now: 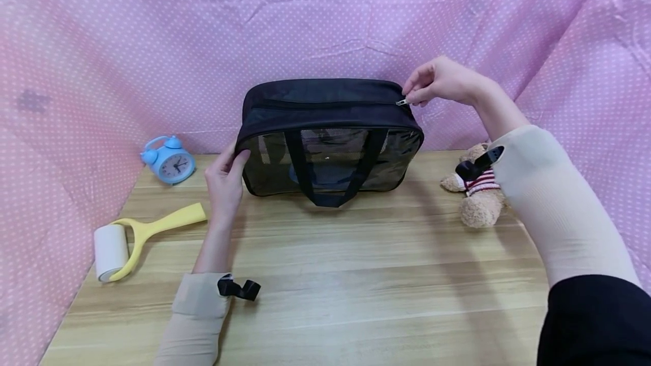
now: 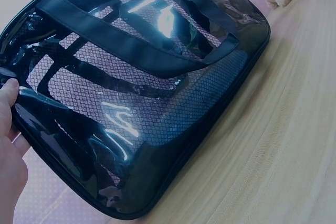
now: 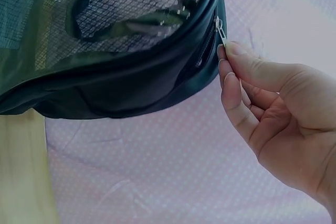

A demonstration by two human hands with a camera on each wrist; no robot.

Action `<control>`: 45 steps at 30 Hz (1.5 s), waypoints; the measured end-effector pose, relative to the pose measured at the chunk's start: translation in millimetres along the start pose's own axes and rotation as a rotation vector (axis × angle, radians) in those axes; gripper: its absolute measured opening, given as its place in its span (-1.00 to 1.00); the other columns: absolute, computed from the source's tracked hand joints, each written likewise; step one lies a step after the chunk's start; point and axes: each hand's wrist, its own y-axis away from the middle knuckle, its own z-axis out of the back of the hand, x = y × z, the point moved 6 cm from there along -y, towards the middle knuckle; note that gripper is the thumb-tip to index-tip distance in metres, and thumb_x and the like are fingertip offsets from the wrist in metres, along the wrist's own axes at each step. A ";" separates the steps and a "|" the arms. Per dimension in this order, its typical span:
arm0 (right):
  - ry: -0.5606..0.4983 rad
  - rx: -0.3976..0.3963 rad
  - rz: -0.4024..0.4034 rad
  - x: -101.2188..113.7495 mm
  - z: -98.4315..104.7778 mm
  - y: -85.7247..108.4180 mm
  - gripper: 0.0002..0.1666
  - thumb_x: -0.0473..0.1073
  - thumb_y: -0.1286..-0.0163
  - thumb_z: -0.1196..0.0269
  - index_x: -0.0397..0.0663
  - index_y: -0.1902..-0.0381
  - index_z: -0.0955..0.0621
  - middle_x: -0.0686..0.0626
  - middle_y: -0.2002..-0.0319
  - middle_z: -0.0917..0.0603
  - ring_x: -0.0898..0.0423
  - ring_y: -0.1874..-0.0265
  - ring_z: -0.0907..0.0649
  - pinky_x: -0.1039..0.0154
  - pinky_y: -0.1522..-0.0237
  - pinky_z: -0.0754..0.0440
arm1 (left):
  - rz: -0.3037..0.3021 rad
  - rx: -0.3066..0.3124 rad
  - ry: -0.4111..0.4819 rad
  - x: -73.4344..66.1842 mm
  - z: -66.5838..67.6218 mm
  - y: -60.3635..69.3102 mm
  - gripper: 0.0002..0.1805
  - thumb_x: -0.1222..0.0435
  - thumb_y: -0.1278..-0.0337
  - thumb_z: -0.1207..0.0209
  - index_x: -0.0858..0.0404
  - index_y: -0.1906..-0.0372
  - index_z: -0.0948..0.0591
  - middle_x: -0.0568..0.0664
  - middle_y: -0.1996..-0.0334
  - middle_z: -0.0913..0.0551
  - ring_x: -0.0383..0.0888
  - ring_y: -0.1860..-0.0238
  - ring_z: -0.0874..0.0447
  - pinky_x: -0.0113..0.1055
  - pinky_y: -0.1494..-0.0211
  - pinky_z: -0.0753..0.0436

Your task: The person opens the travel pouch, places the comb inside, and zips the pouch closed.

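A black bag (image 1: 330,117) with see-through front panel and a black strap handle (image 1: 327,200) stands upright at the back of the table. My left hand (image 1: 225,182) grips its left edge, thumb on the front and fingers behind. At the right end of the top seam, my right hand (image 1: 447,81) pinches the metal zipper pull (image 1: 402,102) between thumb and fingers. The right wrist view shows the zipper pull (image 3: 221,31) up close. Something blue (image 2: 199,100) lies low inside the bag, blurred by mesh and glare.
To the left stand a blue alarm clock (image 1: 175,164) and, nearer, a lint roller (image 1: 113,252) with a yellow handle. A teddy bear (image 1: 480,208) in a striped top lies at the right, partly behind the right forearm. Pink dotted cloth (image 1: 325,27) hangs behind the wooden table (image 1: 356,275).
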 end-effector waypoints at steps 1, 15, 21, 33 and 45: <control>-0.020 -0.008 -0.004 -4.0 0.7 1.0 -0.76 -0.26 -0.38 -0.39 -0.24 0.03 -0.71 0.14 0.36 -0.81 0.25 0.38 -0.74 0.33 0.19 -0.75 | -0.004 0.000 0.000 -0.4 0.1 -0.1 -0.70 0.38 -0.36 -0.28 0.30 -0.13 -0.74 -0.19 -0.02 -0.80 -0.37 -0.03 -0.74 -0.51 -0.13 -0.67; -0.254 -0.085 -0.007 -54.8 -1.3 12.3 -0.86 -0.32 -0.37 -0.38 -0.14 0.12 -0.73 0.14 0.38 -0.81 0.25 0.38 -0.75 0.33 0.19 -0.75 | 0.016 0.007 0.003 -1.8 -0.1 0.4 -0.69 0.40 -0.35 -0.27 0.30 -0.14 -0.73 -0.06 -0.06 -0.79 -0.35 -0.05 -0.74 -0.51 -0.14 -0.66; -0.359 -0.099 -0.008 -71.5 -7.4 13.6 -0.87 -0.34 -0.38 -0.36 -0.02 0.18 -0.75 0.14 0.38 -0.80 0.27 0.38 -0.72 0.34 0.20 -0.72 | 0.026 0.009 -0.024 0.6 0.8 1.0 -0.69 0.36 -0.36 -0.28 0.24 -0.15 -0.74 -0.05 -0.09 -0.78 -0.39 -0.06 -0.73 -0.53 -0.14 -0.65; -0.411 -0.129 -0.027 -104.0 -16.1 18.8 -0.80 -0.41 -0.41 -0.30 0.01 0.21 -0.75 0.17 0.43 -0.79 0.28 0.44 -0.70 0.39 0.29 -0.68 | 0.035 0.012 -0.015 1.0 0.5 0.9 -0.68 0.35 -0.36 -0.28 0.24 -0.16 -0.73 -0.02 -0.08 -0.78 -0.37 -0.06 -0.74 -0.52 -0.15 -0.66; -0.413 -0.079 -0.087 -132.7 -42.0 17.9 -0.70 -0.42 -0.43 -0.27 0.15 0.28 -0.73 0.19 0.40 -0.78 0.27 0.37 -0.73 0.36 0.22 -0.73 | 0.046 0.018 -0.018 1.2 0.6 2.0 -0.66 0.33 -0.37 -0.28 0.19 -0.19 -0.72 0.05 -0.15 -0.75 -0.37 -0.10 -0.72 -0.51 -0.20 -0.65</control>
